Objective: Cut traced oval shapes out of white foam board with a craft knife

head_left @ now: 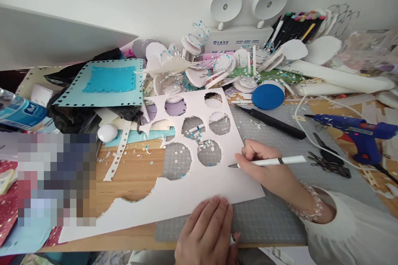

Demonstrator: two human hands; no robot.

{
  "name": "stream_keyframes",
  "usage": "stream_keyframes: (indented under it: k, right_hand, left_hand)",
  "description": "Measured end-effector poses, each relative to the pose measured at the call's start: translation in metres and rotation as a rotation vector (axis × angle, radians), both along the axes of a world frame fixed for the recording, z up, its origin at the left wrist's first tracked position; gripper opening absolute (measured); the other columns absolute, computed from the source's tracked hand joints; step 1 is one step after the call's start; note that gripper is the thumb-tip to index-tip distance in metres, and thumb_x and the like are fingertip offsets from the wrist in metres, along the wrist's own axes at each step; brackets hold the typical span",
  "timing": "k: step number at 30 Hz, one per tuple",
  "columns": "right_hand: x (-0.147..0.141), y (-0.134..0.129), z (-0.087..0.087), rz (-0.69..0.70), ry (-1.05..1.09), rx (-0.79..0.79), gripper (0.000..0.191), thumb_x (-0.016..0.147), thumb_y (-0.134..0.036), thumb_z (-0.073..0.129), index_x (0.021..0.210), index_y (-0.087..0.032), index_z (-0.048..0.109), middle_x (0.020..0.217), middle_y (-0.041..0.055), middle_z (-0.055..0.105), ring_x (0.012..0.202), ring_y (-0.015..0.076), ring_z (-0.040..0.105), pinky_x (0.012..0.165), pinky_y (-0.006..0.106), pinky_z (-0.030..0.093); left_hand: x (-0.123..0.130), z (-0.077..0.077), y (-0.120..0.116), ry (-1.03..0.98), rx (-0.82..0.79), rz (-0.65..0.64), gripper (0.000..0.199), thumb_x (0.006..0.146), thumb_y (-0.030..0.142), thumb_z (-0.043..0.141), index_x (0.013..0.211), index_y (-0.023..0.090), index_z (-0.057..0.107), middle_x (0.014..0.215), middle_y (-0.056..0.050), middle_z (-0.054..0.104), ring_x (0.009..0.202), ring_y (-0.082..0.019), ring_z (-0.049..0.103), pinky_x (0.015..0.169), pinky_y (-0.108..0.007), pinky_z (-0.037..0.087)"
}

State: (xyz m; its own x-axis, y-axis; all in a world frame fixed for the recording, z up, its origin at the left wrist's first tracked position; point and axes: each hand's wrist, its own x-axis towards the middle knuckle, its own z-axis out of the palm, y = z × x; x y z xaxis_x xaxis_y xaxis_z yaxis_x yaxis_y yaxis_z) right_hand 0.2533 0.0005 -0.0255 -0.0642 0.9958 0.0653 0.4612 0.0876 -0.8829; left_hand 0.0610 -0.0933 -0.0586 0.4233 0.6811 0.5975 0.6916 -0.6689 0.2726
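My right hand [264, 165] grips a white marker [280, 160] whose dark tip points left, at the surface of a white foam sheet [217, 186]. Several rough round holes are cut through the sheet, and its lower left edge is scalloped. My left hand [207, 227] presses its fingers on the sheet's near edge. Between its thumb and index finger a small white pen cap [232, 239] peeks out, mostly hidden. Beneath the sheet lies a grey cutting mat [264, 223], with star-shaped paper bits showing through the holes.
Right of the sheet lie a black craft knife [276, 124], scissors [328, 151] and a blue glue gun [357, 132] with a cable. Behind are a blue round lid [268, 96] and piled white foam discs [199, 76]. A water bottle [21, 112] stands left.
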Motion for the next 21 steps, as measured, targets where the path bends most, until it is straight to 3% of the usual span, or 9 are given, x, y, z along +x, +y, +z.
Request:
stream_keyframes:
  k: [21]
  right_hand:
    - [-0.002,-0.006,-0.011,0.034,-0.143,0.091,0.036,0.087,-0.019,0.054,0.064,-0.023,0.027,0.058,-0.0057,0.034,0.053,0.0110,0.035,0.052,0.027,0.031]
  left_hand:
    - [0.002,-0.003,-0.002,-0.026,-0.003,0.016,0.031,0.095,0.021,0.046,0.108,0.013,0.073,0.108,-0.001,0.078,0.101,-0.016,0.071,0.103,-0.025,0.048]
